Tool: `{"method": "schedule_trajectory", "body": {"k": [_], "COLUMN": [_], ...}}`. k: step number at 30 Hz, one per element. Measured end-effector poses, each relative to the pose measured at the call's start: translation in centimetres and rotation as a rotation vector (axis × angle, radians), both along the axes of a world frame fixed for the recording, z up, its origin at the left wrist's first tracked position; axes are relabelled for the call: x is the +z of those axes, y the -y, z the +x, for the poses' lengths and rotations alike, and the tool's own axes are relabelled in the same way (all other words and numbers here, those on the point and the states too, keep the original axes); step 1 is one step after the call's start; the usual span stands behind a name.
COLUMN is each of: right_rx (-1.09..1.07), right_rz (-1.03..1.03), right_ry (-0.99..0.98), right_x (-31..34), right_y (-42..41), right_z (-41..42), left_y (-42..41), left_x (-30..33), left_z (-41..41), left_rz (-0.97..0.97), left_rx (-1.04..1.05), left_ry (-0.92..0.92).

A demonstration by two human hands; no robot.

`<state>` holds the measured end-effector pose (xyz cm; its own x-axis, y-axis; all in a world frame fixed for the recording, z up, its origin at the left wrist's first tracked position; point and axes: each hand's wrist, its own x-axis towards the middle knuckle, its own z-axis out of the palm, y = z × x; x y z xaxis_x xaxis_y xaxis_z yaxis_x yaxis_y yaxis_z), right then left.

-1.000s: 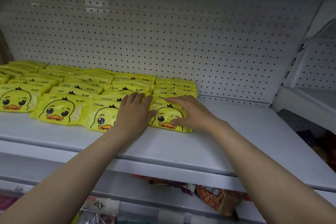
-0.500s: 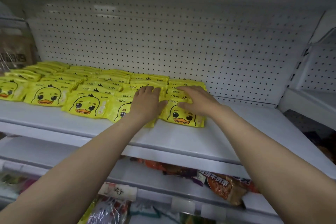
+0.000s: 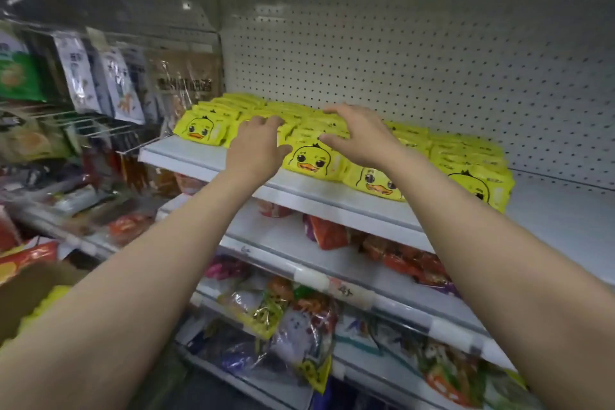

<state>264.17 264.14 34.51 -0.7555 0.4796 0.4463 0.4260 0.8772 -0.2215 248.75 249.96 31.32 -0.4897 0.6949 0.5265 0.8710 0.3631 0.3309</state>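
Note:
Rows of flat yellow duck-face packets (image 3: 311, 162) lie on a white shelf (image 3: 206, 152) in front of a pegboard back wall. My left hand (image 3: 254, 147) hovers flat over the front row, fingers loosely bent, covering one packet. My right hand (image 3: 357, 137) is spread above the rows just right of it, fingers relaxed and lifted off the packets. Neither hand holds anything. The right end of the rows (image 3: 479, 183) stops at bare shelf.
Lower shelves hold red snack bags (image 3: 327, 231) and mixed colourful packets (image 3: 286, 313). Hanging bags on wire hooks (image 3: 116, 83) fill the bay to the left. A price label (image 3: 346, 290) sits on a lower shelf edge. The upper shelf's right part (image 3: 565, 210) is bare.
The view has swung left, showing the hanging goods. Both hands have moved left along the packet rows, and the right hand has lifted off the end packet.

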Motion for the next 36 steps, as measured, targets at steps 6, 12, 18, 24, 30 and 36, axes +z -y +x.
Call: {"method": "schedule_trajectory", "body": {"k": [6,12,18,24,30,36], "right_rx": [0.181,0.332,0.462,0.574,0.625,0.623], "right_rz": [0.022,0.019,-0.002,-0.037,-0.122,-0.244], "right_ry": [0.004,0.029,0.090,0.176,0.265,0.429], "right_x": [-2.1,-4.0,-6.2,-9.4,-13.2,-19.8], "right_y": [9.9,18.0,23.5,26.7,28.1,28.8], "right_z": [-7.9,-15.3,-24.1,-35.7,-48.1,-58.6], "left_y": [12.0,21.6,28.1,32.2,33.7,34.8], "left_x": [-1.1,-2.8,-5.3,-8.6,-12.3,-17.9], "left_z": [-6.6,-11.8,-17.8,-26.9,-37.8,-46.8], "left_rz": [-0.010,-0.048,-0.066,-0.125,-0.246,-0.364], "left_rx": [0.130,0.274,0.401,0.499,0.576,0.588], "left_ry": [-0.056,-0.118,-0.115,-0.061,0.056,0.220]}}
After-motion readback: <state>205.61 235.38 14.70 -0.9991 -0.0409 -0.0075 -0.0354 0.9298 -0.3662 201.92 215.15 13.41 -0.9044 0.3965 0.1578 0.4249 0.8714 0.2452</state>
